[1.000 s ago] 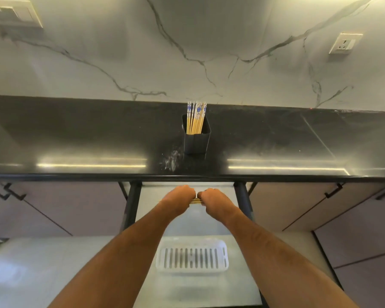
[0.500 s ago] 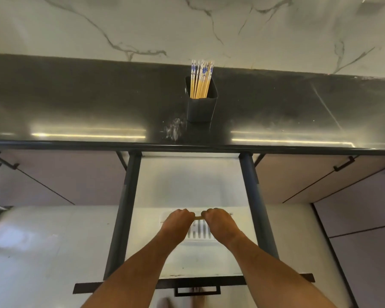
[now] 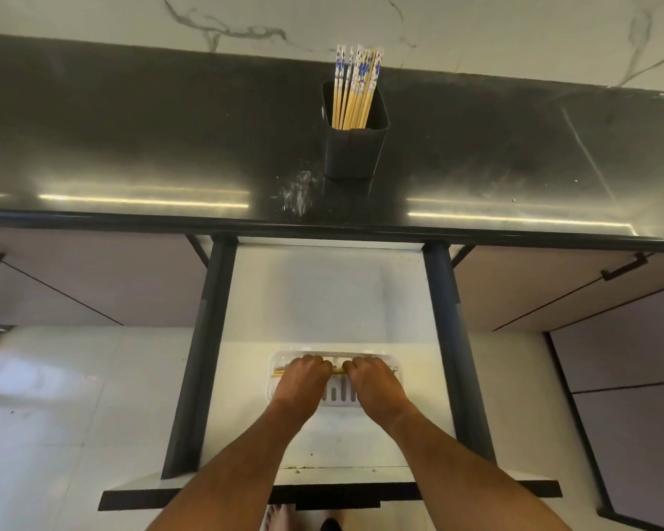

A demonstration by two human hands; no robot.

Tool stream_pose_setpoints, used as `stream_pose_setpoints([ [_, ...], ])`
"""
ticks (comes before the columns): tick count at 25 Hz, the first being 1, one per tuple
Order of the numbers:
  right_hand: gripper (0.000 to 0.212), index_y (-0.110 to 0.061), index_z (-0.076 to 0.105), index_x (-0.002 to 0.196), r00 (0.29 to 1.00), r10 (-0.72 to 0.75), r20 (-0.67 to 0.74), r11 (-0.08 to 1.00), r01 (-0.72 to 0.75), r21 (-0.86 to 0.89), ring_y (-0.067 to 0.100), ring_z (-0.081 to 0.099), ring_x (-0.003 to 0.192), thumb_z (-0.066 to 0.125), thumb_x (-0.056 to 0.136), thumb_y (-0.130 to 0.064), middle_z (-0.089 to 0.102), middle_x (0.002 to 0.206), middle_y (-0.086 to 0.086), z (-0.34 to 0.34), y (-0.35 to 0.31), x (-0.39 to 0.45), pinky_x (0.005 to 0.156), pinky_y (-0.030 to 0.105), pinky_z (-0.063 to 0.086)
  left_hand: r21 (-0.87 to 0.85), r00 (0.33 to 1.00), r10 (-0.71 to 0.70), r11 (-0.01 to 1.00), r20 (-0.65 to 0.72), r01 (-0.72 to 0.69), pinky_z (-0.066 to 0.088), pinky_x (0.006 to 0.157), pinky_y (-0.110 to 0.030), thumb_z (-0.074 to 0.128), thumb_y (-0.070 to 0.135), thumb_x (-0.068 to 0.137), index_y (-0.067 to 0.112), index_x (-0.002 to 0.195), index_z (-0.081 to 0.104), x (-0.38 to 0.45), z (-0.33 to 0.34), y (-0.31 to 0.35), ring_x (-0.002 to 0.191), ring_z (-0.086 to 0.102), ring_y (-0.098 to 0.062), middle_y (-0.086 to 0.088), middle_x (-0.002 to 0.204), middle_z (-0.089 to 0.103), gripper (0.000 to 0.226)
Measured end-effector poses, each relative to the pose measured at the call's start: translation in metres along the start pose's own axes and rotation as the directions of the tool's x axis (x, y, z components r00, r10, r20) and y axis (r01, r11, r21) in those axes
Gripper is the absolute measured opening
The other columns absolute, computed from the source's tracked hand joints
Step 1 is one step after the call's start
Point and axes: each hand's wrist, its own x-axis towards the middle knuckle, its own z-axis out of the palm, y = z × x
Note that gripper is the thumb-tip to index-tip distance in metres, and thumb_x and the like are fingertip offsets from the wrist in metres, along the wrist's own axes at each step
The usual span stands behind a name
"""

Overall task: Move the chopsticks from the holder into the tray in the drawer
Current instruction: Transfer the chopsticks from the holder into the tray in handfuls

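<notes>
A black square holder stands on the dark countertop, with several wooden chopsticks with blue-and-white tops upright in it. Below, the drawer is pulled out. A white slotted tray lies on the drawer floor near its front. My left hand and my right hand are side by side low over the tray, both closed on a horizontal bundle of chopsticks. Its ends stick out left of my left hand, inside the tray.
The dark countertop runs the full width, with a marble wall behind. Black drawer rails flank the drawer on both sides. Closed cabinet fronts with black handles sit left and right. The black drawer front is nearest me.
Both hands have carried the bundle of chopsticks down from just under the counter edge onto the tray. The camera has tilted down.
</notes>
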Motion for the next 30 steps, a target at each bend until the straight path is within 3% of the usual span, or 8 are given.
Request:
stream_pose_setpoints([
  [5,0.028,-0.012,0.062,0.126,1.000,-0.003,0.004,1.000,0.003,-0.005,0.026,0.060,0.119,0.058,0.098,-0.009,0.065,0.127,0.009,0.004,0.003,0.004,0.108,0.034,0.046,-0.041,0.999,-0.047,0.998,-0.022,0.046,0.055,0.089,-0.030,0.070,-0.003,0.082,0.012,0.115,0.068,-0.001,0.007,-0.003,0.103,0.066,-0.022,-0.007,0.116,0.069,0.036],
  [9,0.028,-0.010,0.064,0.125,1.000,0.011,-0.001,1.000,-0.011,0.014,0.024,0.062,0.118,0.061,0.097,-0.012,0.066,0.128,0.009,0.001,0.005,0.004,0.105,0.033,0.049,-0.107,0.996,-0.064,0.993,-0.062,0.057,0.055,0.090,-0.029,0.066,0.008,0.090,0.014,0.116,0.068,-0.003,0.007,-0.004,0.106,0.066,-0.020,-0.006,0.119,0.069,0.027],
  [16,0.028,-0.010,0.068,0.124,1.000,-0.004,0.020,1.000,0.004,0.006,0.025,0.064,0.113,0.061,0.097,-0.010,0.068,0.121,0.010,-0.003,0.006,0.008,0.100,0.033,0.053,-0.165,0.992,-0.115,0.981,-0.059,0.104,0.056,0.081,-0.028,0.063,0.006,0.089,0.018,0.107,0.073,-0.002,0.004,-0.007,0.097,0.066,-0.019,-0.004,0.108,0.069,0.024],
  [20,0.027,-0.009,0.070,0.119,0.998,0.010,0.059,1.000,-0.011,0.018,0.027,0.067,0.110,0.053,0.098,-0.008,0.070,0.120,0.011,-0.001,0.007,0.005,0.096,0.033,0.054,-0.148,0.990,-0.138,0.980,-0.019,0.134,0.057,0.082,-0.030,0.058,0.007,0.091,0.018,0.102,0.073,-0.003,0.009,-0.012,0.095,0.066,-0.019,-0.003,0.106,0.070,0.021],
  [25,0.024,-0.014,0.074,0.113,0.996,0.032,0.081,0.999,-0.035,0.035,0.024,0.069,0.105,0.057,0.096,-0.011,0.073,0.115,0.006,-0.002,0.008,0.005,0.095,0.031,0.053,-0.132,0.988,-0.147,0.980,0.049,0.152,0.058,0.083,-0.035,0.053,0.006,0.090,0.017,0.102,0.074,-0.001,0.013,-0.013,0.093,0.068,-0.022,-0.004,0.102,0.073,0.027],
  [30,0.024,-0.014,0.073,0.111,0.999,0.027,0.042,0.998,-0.029,0.050,0.025,0.068,0.105,0.056,0.095,-0.009,0.073,0.114,0.007,0.001,0.007,0.004,0.095,0.033,0.053,-0.131,0.991,-0.137,0.982,0.015,0.137,0.058,0.084,-0.035,0.053,0.009,0.091,0.017,0.103,0.074,0.001,0.015,-0.013,0.093,0.069,-0.023,-0.005,0.103,0.074,0.025],
])
